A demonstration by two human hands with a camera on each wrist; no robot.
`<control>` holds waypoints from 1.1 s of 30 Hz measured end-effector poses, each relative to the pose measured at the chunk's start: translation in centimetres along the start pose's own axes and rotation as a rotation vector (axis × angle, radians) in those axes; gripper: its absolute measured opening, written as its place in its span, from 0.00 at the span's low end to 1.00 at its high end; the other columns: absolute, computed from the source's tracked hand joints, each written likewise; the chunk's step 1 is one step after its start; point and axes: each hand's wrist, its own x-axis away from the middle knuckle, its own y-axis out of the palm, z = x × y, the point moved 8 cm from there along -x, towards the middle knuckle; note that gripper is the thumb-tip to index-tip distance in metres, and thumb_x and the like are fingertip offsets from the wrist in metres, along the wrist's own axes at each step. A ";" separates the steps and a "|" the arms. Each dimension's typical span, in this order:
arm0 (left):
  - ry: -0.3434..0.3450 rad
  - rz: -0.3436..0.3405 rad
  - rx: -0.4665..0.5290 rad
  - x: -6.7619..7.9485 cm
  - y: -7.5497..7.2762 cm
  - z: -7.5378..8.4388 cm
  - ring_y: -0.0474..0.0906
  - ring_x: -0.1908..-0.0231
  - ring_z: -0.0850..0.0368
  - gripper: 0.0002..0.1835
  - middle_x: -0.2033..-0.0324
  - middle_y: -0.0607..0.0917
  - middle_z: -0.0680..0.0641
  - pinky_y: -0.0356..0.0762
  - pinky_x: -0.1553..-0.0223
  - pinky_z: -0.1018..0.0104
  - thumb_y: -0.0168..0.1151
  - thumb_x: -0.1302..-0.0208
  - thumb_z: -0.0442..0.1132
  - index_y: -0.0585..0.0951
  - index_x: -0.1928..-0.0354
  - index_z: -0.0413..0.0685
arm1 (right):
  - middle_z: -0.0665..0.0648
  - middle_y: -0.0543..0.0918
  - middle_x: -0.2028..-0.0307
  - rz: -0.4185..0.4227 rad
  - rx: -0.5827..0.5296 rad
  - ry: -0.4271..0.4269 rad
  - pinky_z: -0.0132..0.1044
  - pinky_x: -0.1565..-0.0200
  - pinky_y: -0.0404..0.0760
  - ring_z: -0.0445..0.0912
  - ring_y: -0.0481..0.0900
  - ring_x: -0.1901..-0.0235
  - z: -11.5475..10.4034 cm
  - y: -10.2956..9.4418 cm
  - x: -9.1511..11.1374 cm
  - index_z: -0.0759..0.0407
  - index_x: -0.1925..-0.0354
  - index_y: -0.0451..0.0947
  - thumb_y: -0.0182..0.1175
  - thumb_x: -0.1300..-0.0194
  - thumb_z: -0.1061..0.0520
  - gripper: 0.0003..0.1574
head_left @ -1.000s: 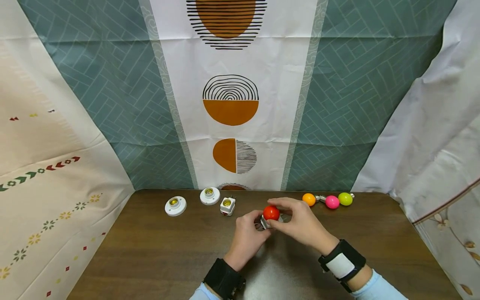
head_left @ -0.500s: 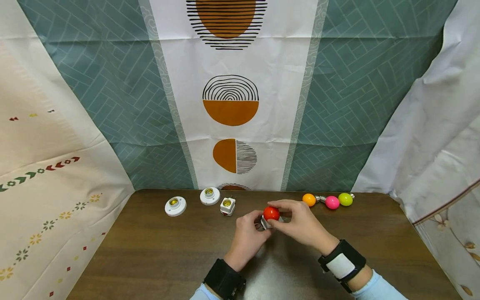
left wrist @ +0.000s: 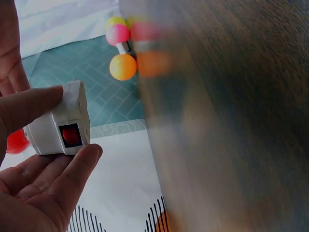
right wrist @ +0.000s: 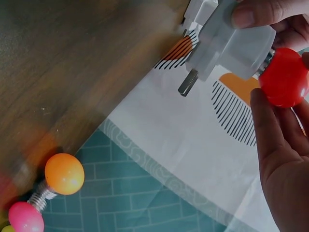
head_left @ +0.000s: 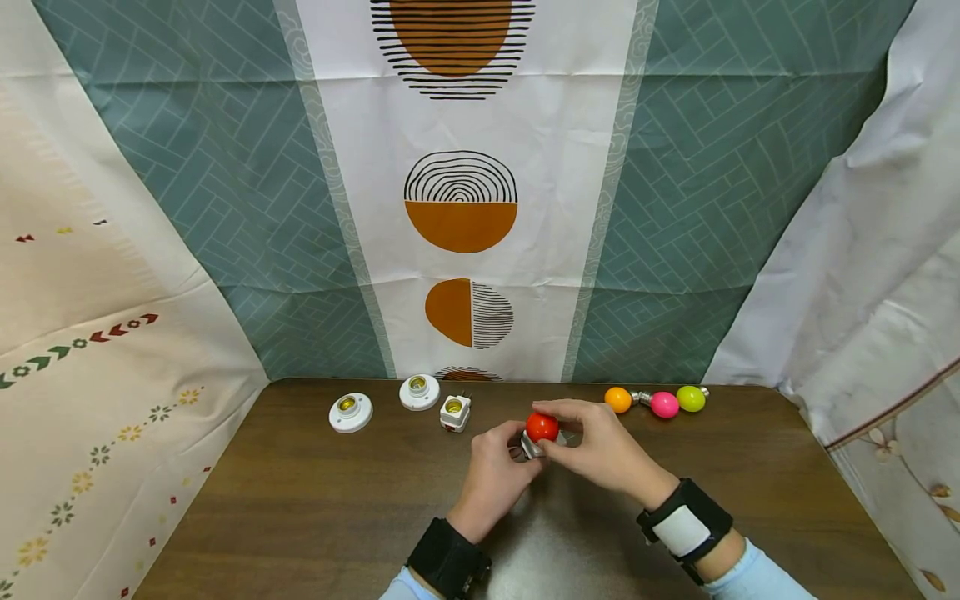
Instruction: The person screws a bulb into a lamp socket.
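Observation:
My left hand grips a white plug-in lamp socket by its body, thumb on one side and fingers on the other. A red rocker switch shows on its side in the left wrist view. One metal plug pin sticks out of its base. At the socket's mouth sits a red round bulb, a bit of its metal thread visible between the two. The thumb and fingers of my right hand hold the red bulb around its sides.
Two round white lamp holders and a square white plug-in socket stand at the table's back left. At the back right lie an orange bulb, a pink bulb and a lime-green bulb. Patterned cloth hangs behind the table.
Both hands, the red bulb and the socket keep nearly the same place. The printed cloth at lower left has shifted slightly to the right.

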 end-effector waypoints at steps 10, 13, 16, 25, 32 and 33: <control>0.007 -0.002 0.018 0.3 0.0 0.1 0.78 0.65 0.64 0.20 0.64 0.81 0.53 0.74 0.64 0.73 0.71 0.55 0.36 0.79 0.57 0.47 | 0.46 0.79 0.53 0.057 -0.018 0.043 0.39 0.57 0.76 0.38 0.78 0.59 0.4 -0.1 0.3 0.49 0.50 0.77 0.71 0.51 0.50 0.28; 0.014 -0.001 0.026 0.3 -0.1 0.1 0.78 0.65 0.64 0.20 0.64 0.81 0.54 0.74 0.64 0.73 0.71 0.55 0.36 0.79 0.57 0.47 | 0.45 0.77 0.50 0.031 -0.003 0.017 0.39 0.55 0.75 0.38 0.76 0.55 0.4 0.1 0.3 0.48 0.47 0.76 0.70 0.50 0.50 0.30; 0.015 0.000 0.024 0.3 -0.1 0.1 0.79 0.65 0.63 0.19 0.64 0.81 0.54 0.74 0.63 0.73 0.71 0.55 0.36 0.79 0.57 0.47 | 0.45 0.77 0.49 0.005 0.000 -0.008 0.39 0.54 0.75 0.38 0.75 0.54 0.3 0.4 0.3 0.49 0.45 0.75 0.69 0.48 0.51 0.30; 0.008 -0.011 0.024 0.5 -0.2 0.1 0.79 0.66 0.64 0.19 0.64 0.82 0.52 0.76 0.65 0.70 0.72 0.55 0.36 0.80 0.57 0.47 | 0.46 0.79 0.55 0.062 -0.022 0.061 0.42 0.59 0.77 0.38 0.78 0.60 0.3 0.2 0.4 0.50 0.50 0.78 0.71 0.51 0.51 0.27; 0.027 0.002 0.024 0.6 -0.3 0.2 0.79 0.66 0.63 0.18 0.64 0.81 0.53 0.74 0.64 0.73 0.72 0.54 0.37 0.80 0.58 0.48 | 0.43 0.76 0.49 -0.009 -0.005 0.014 0.40 0.53 0.74 0.38 0.75 0.53 0.2 0.5 0.4 0.48 0.45 0.74 0.70 0.50 0.52 0.32; 0.027 0.003 0.023 0.6 -0.3 0.2 0.79 0.66 0.63 0.18 0.64 0.81 0.52 0.74 0.64 0.73 0.72 0.54 0.37 0.80 0.58 0.48 | 0.43 0.76 0.49 -0.021 -0.005 0.004 0.39 0.53 0.74 0.38 0.74 0.53 0.1 0.6 0.4 0.48 0.44 0.74 0.70 0.49 0.53 0.32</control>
